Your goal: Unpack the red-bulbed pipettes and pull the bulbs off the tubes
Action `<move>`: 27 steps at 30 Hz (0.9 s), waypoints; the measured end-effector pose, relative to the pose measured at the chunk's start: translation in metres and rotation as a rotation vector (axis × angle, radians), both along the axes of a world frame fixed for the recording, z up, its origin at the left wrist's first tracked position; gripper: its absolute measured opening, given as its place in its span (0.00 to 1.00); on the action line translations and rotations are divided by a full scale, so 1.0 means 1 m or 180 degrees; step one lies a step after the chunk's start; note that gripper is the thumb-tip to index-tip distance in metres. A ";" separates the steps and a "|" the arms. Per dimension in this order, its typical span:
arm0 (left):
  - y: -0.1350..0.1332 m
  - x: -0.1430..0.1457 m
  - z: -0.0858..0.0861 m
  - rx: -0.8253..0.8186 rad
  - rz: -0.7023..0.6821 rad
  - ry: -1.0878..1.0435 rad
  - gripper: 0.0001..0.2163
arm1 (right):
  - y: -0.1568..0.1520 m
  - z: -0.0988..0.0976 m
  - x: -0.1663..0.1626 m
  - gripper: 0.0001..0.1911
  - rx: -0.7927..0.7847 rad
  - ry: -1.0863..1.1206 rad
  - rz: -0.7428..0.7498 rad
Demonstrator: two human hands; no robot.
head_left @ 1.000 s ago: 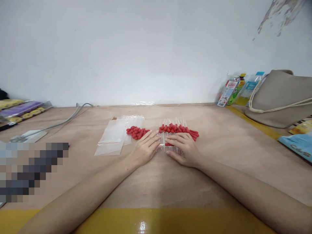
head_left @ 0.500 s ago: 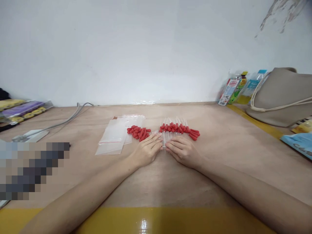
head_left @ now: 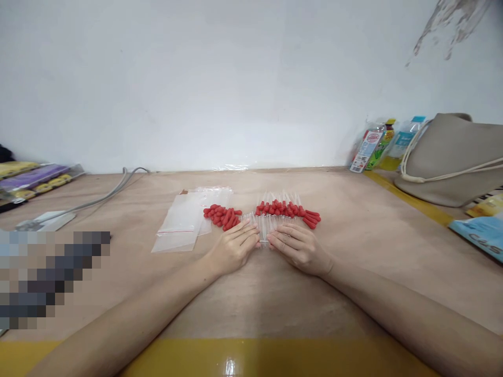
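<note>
A row of clear glass droppers with red rubber bulbs point(head_left: 288, 209) lies on the brown table point(head_left: 353, 235). A loose heap of red bulbs point(head_left: 222, 214) sits to its left. My left hand point(head_left: 234, 246) and my right hand point(head_left: 297, 247) lie side by side, fingers stretched and close together, fingertips pressed on the clear tubes point(head_left: 264, 230) between them. Neither hand lifts anything. Flat clear zip bags point(head_left: 184, 220) lie further left.
A beige bag point(head_left: 451, 157) and several drink bottles point(head_left: 377, 144) stand at the back right. Blue packets point(head_left: 481, 233) lie at the right edge. A grey cable point(head_left: 102, 196) and coloured packs point(head_left: 31, 178) are at the left. A yellow strip point(head_left: 251, 356) marks the near edge.
Both hands slid slightly toward me, dragging the clear tubes out from the row; the fingertips have drawn closer together.
</note>
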State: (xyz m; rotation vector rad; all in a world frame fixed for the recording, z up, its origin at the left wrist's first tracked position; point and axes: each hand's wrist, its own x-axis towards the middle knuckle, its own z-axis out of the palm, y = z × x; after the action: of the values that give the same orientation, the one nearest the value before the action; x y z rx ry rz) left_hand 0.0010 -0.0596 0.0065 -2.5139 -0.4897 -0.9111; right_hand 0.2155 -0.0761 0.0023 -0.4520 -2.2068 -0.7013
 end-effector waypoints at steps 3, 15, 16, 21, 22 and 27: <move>-0.001 -0.001 0.001 0.0041 0.0027 0.0022 0.06 | 0.000 0.001 0.003 0.11 0.0077 -0.0055 0.0068; -0.003 -0.009 0.003 -0.0024 0.0184 -0.0379 0.04 | 0.001 0.010 0.024 0.12 -0.0021 0.0362 -0.0019; -0.003 -0.011 0.005 -0.0083 0.0314 -0.0434 0.04 | 0.005 0.010 0.029 0.11 -0.0070 0.0590 -0.0213; 0.005 -0.014 0.007 -0.0441 0.0721 -0.0575 0.09 | 0.029 0.003 0.056 0.07 -0.0646 0.1775 -0.1068; 0.009 -0.013 0.007 -0.0517 0.0790 -0.0560 0.10 | 0.033 0.001 0.060 0.08 -0.0830 0.1942 -0.1141; 0.023 -0.007 0.009 -0.0706 0.0949 -0.0304 0.14 | 0.048 -0.005 0.077 0.13 -0.1684 0.2186 -0.1630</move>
State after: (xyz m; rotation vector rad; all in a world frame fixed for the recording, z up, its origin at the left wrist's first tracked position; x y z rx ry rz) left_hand -0.0060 -0.0366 0.0150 -2.5012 -1.0159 -0.9038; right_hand 0.2920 -0.0278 -0.0027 -1.3371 -1.5875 -0.1368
